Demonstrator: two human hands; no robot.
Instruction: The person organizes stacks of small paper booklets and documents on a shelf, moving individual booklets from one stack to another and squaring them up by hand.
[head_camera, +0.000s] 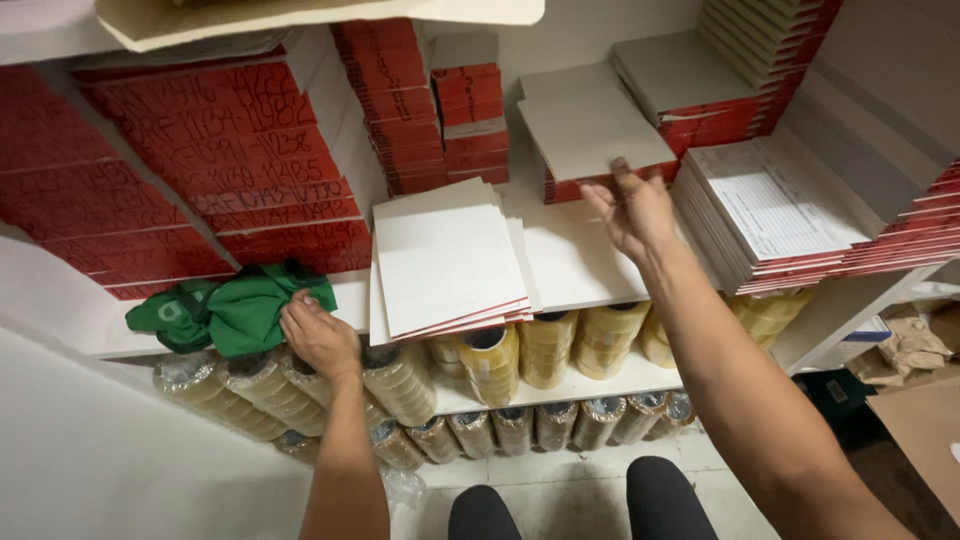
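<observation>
Item: white shelf (590, 262). On its front edge, our left hand (318, 335) is closed, gripping a green cloth (232, 312). Further back, our right hand (633, 208) is open, fingers spread, touching a grey-covered booklet stack (590, 130). Centre: white pads (450, 262). Beneath: tape rolls (545, 348).

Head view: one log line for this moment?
left hand: grips crumpled green cloth | right hand: open, reaching to flat grey-topped booklet stack | white shelf

Bare white shelf (570, 262) is lying open between the fanned white pads (447, 262) and printed form stack (770, 215); red-edged book stacks (425, 105) are blocking behind.
</observation>
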